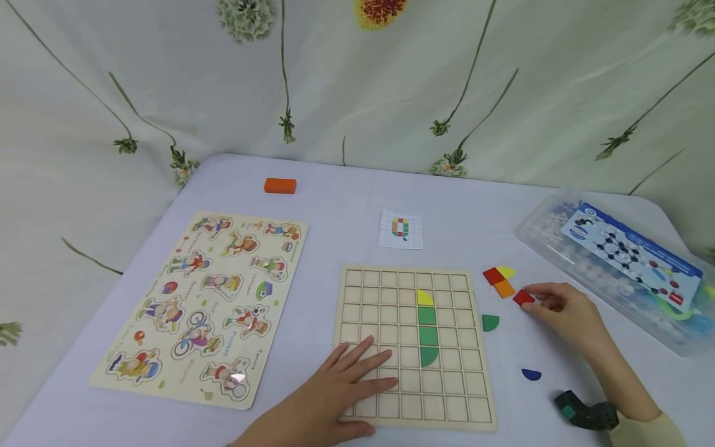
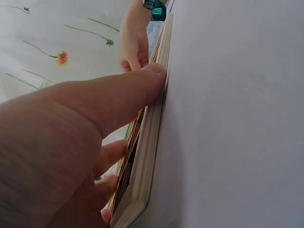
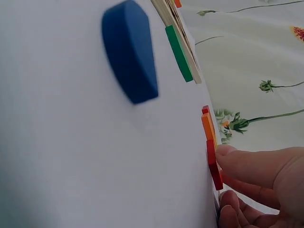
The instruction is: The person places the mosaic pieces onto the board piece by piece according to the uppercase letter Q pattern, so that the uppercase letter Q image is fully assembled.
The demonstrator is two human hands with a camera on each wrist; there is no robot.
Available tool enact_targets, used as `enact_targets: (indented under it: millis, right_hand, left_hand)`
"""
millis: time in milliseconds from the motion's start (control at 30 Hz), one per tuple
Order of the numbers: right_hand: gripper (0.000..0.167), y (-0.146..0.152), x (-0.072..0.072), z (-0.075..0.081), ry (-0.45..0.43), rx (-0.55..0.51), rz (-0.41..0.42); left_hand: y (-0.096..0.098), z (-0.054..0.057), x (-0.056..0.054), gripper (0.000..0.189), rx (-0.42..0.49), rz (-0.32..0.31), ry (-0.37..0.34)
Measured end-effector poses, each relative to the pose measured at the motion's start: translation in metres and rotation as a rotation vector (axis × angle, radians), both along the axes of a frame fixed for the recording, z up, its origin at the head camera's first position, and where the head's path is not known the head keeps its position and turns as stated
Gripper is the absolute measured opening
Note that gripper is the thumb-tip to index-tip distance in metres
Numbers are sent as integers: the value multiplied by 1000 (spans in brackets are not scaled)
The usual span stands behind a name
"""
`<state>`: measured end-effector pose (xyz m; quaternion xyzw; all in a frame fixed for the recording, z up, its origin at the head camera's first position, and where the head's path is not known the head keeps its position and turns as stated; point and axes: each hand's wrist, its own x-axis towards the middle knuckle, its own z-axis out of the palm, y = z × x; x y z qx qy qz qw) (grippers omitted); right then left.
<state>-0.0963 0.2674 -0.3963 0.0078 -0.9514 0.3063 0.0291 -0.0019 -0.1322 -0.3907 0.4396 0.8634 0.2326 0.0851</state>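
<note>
Pinching red tile (image 1: 524, 298), right hand (image 1: 568, 313); touching gridded board (image 1: 409, 357), left hand (image 1: 341, 391)

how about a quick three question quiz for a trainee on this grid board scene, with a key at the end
1. How many flat coloured tiles sit in the pale wooden square grid board?
A) three
B) four
C) six

2. True or false: the dark blue half-round tile lies on the white cloth, off the board.

3. Which piece does the right hand pinch between thumb and finger?

Key:
1. B, one yellow and three green, in a column.
2. True.
3. A red square tile.
</note>
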Motion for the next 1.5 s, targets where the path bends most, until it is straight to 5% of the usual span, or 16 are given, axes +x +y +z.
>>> enact_targets:
  millis: [667,1033,1300,1500]
  right_hand:
    - [26,-11,-4,4,-15,-30,27]
    - [16,-10,-3,6,48,-68,61]
    - [22,-24,-7,19,10,-229,80]
    - [18,-62,-13,32,-2,-458,237]
  left_hand:
    - [-3,-1,1,63,2,26,-23]
    - [-1,1,0,64,24,16,5]
    - [0,2,0,62,24,17,30]
    - [1,1,0,65,16,12,15]
